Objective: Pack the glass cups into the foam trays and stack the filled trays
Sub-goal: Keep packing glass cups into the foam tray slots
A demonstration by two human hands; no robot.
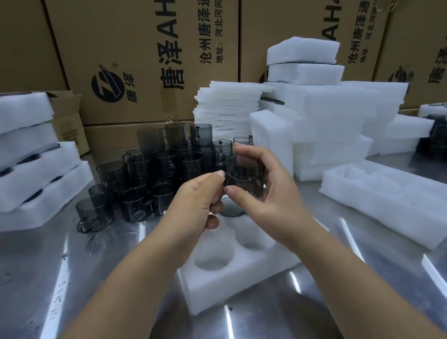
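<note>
Obs.: one glass cup (246,179) is held in the air by both hands, just above the 12 o'clock end of the foam tray (234,286) on the steel table (92,286).

Right hand (270,200): fingers and thumb are curled round the cup wall from the 3 o'clock side. Left hand (192,201): thumb and forefinger pinch the cup's 9 o'clock edge; I cannot tell whether they hold the wall or a handle.

Handling (judgement): thin rigid glass, light, smooth, likely slippery and easily chipped at the rim. It is best held round the body, not by the rim alone, and lowered straight into a well. The foam is soft and should give a little.

Appearance: smoky grey, see-through, a short straight-sided cylinder with its mouth tilted toward the camera.

Tray: white block with round wells. Two wells nearest the camera look empty; at 12 o'clock a dark disc (231,211) appears to be a cup already seated, partly hidden by the hands.

Supply: loose cups (148,180) sit at 10 o'clock of the tray, some stacked. Filled trays (15,159) are piled at 9 o'clock. Spare foam (333,123) sits at 2 o'clock.
</note>
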